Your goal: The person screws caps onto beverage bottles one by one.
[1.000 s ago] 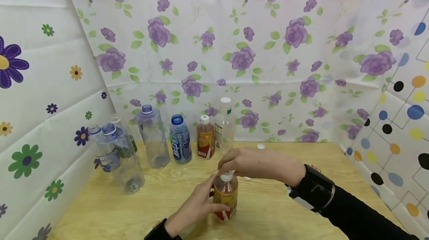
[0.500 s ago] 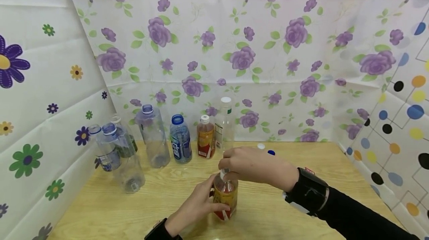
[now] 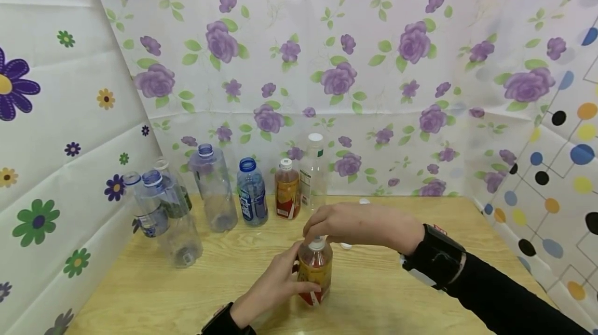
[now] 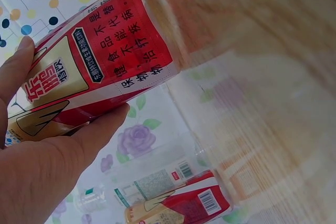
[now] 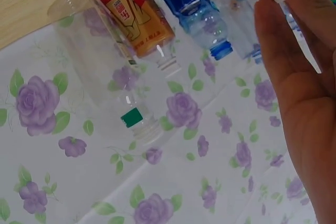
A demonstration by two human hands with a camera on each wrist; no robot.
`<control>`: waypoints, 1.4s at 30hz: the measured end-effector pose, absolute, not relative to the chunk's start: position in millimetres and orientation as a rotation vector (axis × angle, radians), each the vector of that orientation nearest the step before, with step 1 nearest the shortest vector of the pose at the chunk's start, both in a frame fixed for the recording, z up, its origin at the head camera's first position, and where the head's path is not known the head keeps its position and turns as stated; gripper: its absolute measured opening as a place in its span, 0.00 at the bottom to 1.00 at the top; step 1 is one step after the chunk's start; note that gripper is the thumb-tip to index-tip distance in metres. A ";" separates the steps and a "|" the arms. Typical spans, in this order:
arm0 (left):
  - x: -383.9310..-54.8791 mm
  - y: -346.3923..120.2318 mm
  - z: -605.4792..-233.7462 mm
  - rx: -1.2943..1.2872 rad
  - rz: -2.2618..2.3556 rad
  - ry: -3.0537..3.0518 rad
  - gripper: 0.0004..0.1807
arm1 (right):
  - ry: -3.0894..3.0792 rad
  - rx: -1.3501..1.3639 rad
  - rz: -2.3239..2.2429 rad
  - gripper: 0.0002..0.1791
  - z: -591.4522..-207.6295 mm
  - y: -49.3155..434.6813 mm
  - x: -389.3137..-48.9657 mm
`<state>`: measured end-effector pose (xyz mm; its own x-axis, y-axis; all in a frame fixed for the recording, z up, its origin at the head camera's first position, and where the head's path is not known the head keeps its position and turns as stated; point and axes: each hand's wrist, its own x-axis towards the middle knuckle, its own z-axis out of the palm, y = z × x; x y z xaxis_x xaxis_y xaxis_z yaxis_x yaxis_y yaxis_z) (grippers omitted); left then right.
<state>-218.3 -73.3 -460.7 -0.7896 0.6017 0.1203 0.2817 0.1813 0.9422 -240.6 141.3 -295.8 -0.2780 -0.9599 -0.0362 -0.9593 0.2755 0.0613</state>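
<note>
In the head view a small juice bottle (image 3: 314,272) with an orange-and-red label stands upright near the front of the table. My left hand (image 3: 277,283) grips its side, thumb across the front; the left wrist view shows the red label (image 4: 121,35) between thumb and fingers. From above, my right hand (image 3: 348,223) pinches at the white bottle cap (image 3: 317,244) on the neck, its fingertips partly hidden behind the hand. In the right wrist view the thumb and fingers (image 5: 273,30) come together at the upper right edge.
Behind stand a clear bottle with a white top (image 3: 315,169), a similar juice bottle (image 3: 287,192) and a blue-labelled bottle (image 3: 252,195). Further left are several transparent bottles (image 3: 215,195). Loose white caps (image 3: 345,246) lie by the right forearm. Flowered cloth (image 3: 374,91) walls the table's back.
The right hand's fingers have turned and lifted slightly at the cap, showing more of it. A blue cap seen half a second ago is hidden behind the right arm. The left hand keeps its hold.
</note>
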 end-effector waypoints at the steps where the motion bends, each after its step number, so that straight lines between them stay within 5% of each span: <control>1: -218.6 -73.1 -460.7 0.847 1.644 2.184 0.45 | -2.497 1.885 -0.111 0.20 -296.0 141.0 -241.2; 6: -219.2 -72.0 -459.1 0.851 1.640 2.200 0.45 | -2.492 1.797 -0.191 0.11 -299.2 138.7 -240.7; 15: -219.4 -73.3 -459.6 0.851 1.634 2.212 0.46 | -2.624 1.606 -0.256 0.14 -303.1 134.7 -235.0; 28: -217.9 -73.3 -461.7 0.817 1.638 2.196 0.45 | -2.425 1.898 -0.156 0.19 -295.6 140.5 -239.8; 42: -218.3 -73.0 -461.5 0.839 1.656 2.192 0.43 | -2.376 1.802 -0.508 0.17 -296.1 136.7 -235.6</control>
